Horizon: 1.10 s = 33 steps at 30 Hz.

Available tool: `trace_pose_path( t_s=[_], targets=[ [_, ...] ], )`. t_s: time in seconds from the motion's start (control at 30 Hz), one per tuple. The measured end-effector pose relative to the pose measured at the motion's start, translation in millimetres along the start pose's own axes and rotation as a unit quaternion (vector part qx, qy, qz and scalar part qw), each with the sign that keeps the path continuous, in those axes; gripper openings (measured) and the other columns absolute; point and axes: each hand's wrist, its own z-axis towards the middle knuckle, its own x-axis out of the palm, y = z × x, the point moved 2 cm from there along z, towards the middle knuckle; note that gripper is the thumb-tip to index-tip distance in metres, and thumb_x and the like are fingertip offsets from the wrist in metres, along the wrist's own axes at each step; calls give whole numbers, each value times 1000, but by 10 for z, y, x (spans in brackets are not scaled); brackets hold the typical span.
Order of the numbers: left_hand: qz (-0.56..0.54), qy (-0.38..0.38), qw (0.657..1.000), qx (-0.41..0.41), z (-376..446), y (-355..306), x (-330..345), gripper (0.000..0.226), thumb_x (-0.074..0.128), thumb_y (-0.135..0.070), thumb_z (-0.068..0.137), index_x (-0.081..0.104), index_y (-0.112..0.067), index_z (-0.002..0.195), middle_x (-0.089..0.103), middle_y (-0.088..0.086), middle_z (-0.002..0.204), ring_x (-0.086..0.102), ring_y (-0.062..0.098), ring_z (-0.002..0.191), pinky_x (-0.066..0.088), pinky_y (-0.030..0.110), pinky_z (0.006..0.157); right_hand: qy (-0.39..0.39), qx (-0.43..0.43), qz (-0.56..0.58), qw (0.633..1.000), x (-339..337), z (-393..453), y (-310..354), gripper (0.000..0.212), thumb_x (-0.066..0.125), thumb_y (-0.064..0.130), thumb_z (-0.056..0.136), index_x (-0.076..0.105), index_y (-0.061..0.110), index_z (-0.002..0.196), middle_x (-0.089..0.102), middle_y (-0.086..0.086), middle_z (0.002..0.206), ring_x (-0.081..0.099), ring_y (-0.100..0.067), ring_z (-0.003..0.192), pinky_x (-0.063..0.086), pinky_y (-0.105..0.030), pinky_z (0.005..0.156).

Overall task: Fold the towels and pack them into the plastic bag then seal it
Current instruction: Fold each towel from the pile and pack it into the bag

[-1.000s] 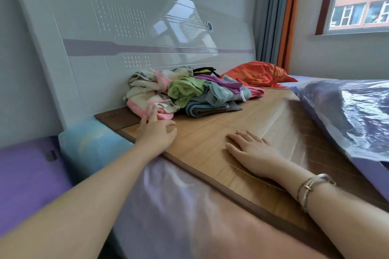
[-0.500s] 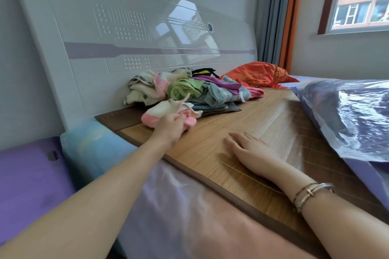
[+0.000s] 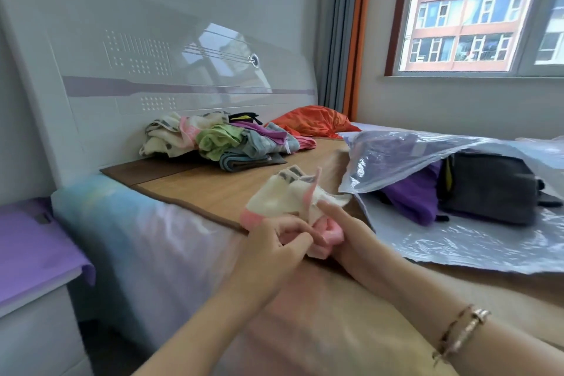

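Observation:
A cream towel with pink trim (image 3: pixel 287 198) is held up over the near edge of the bed. My left hand (image 3: pixel 271 249) grips its lower pink edge with curled fingers. My right hand (image 3: pixel 345 232) holds the towel's other side, its forefinger stretched up along the cloth. A heap of crumpled towels (image 3: pixel 222 139) in cream, green, grey-blue and purple lies against the headboard. The large clear plastic bag (image 3: pixel 476 241) lies open on the right, with a folded purple cloth (image 3: pixel 412 195) and a dark grey one (image 3: pixel 491 186) inside.
A wooden-look mat (image 3: pixel 201 186) covers the bed top. An orange bundle (image 3: pixel 308 120) lies at the far corner by the curtain. The white glossy headboard (image 3: pixel 171 70) stands behind the heap. A nightstand with a purple cover (image 3: pixel 33 241) sits low on the left.
My left hand pulled the cream and pink towel off the heap and brought it toward me. My right hand left the mat and took hold of it. The view swung right, showing the bag.

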Motion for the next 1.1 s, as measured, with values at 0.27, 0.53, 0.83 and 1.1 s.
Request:
trace_pose_path(
  t_s=[0.27, 0.53, 0.83, 1.1],
  targets=[
    [26, -135, 989, 56, -195, -332, 165, 25, 58, -20, 71, 66, -24, 95, 65, -9, 102, 58, 2, 101, 46, 17, 82, -111, 15, 2, 994, -479, -950, 163, 23, 47, 13, 94, 62, 8, 111, 63, -13, 98, 60, -25, 89, 48, -54, 96],
    [-192, 0, 972, -138, -206, -486, 478, 40, 77, -26, 71, 67, -15, 108, 75, 2, 98, 71, 19, 93, 54, 42, 89, -94, 33, 32, 995, -837, -1598, 506, 34, 37, 16, 94, 63, 14, 116, 71, -14, 106, 69, -31, 96, 58, -38, 83],
    [-205, -29, 978, 28, -176, -902, 917, 24, 74, -16, 82, 68, -28, 101, 74, -6, 100, 68, 15, 97, 54, 39, 85, -71, 61, -57, 994, -953, -2034, 692, 42, 62, 71, 63, 68, 53, 100, 71, 21, 104, 67, 0, 97, 57, -24, 74],
    [-280, -6, 959, -41, 90, -1234, 1088, 14, 70, -14, 85, 67, -22, 96, 75, -3, 85, 72, 17, 80, 58, 32, 66, -78, -58, -83, 992, -1195, -2226, 960, 49, 78, 64, 60, 77, 30, 96, 72, -5, 108, 68, -17, 100, 56, -29, 85]
  ],
)
